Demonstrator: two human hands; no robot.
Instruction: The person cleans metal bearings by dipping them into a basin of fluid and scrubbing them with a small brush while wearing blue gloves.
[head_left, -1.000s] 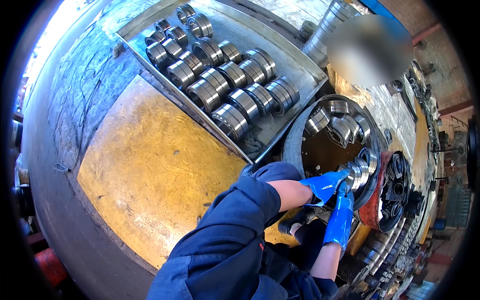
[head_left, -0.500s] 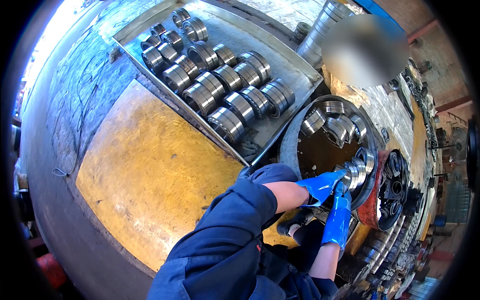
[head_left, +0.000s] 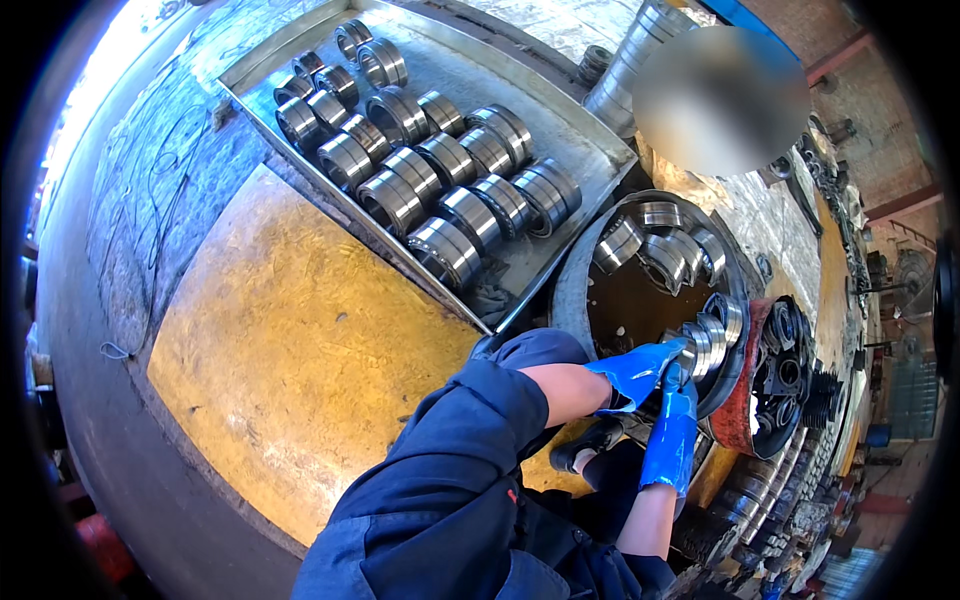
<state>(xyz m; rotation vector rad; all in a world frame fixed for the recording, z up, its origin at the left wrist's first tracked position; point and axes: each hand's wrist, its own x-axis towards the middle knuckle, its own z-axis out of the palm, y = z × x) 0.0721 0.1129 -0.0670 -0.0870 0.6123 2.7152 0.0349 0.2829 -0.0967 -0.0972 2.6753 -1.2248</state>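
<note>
Both my hands wear blue gloves and meet at the near right side of a round metal tub (head_left: 570, 295) with brown liquid (head_left: 628, 305) in it. My left hand (head_left: 642, 372) is closed at the near end of a row of shiny steel bearing rings (head_left: 712, 340). Close beside it, my right hand (head_left: 674, 418) has its fingers curled at the nearest bearing ring (head_left: 692, 352). The gloves partly hide that ring. More steel bearings (head_left: 662, 258) rest at the tub's far side, partly in the liquid.
Left of the tub lies a large metal tray (head_left: 600, 180) with rows of steel roller bearings (head_left: 445, 252). A red container (head_left: 733, 405) of dark parts stands right of the tub. Yellow plate (head_left: 300, 340) covers the floor at left. A blurred person (head_left: 720, 100) is beyond the tub.
The whole view has shifted slightly to the left. My hands stay at the same bearing ring, with hardly any motion.
</note>
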